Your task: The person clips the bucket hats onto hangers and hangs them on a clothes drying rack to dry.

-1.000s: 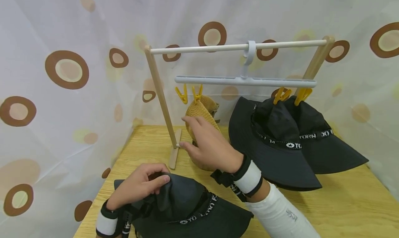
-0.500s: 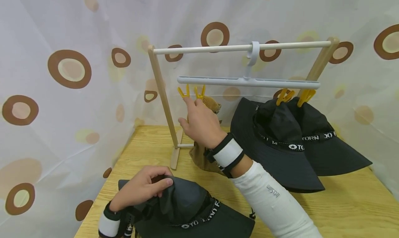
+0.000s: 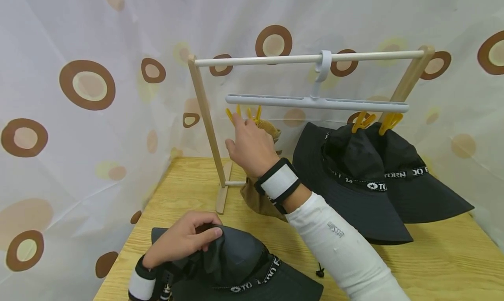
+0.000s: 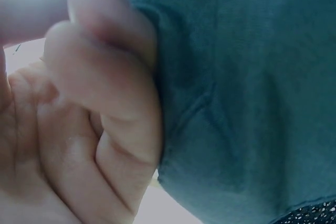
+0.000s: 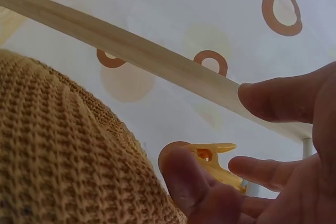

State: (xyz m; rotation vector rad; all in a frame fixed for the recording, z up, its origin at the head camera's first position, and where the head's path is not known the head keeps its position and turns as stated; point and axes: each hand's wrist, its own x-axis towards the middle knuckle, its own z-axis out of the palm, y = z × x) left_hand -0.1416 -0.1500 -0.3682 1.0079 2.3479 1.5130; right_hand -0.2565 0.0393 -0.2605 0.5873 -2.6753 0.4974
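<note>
My left hand pinches the crown of a black wide-brimmed hat at the front of the table. In the left wrist view the hat's cloth looks dark teal beside my curled fingers. My right hand reaches up to a yellow clip at the left end of a pale hanger. Its fingertips are right at the clip, with the thumb held apart. Close behind that hand, a tan knit hat hangs below another yellow clip, partly hidden.
The hanger hooks over the white bar of a wooden-sided rack. Black brimmed headwear with lettered bands hangs from two yellow clips at right. A spotted curtain stands behind the wooden table.
My right hand has moved up and left, from in front of the knit hat to the left-end clip. The left hand keeps its pinch on the black hat, almost in place.
</note>
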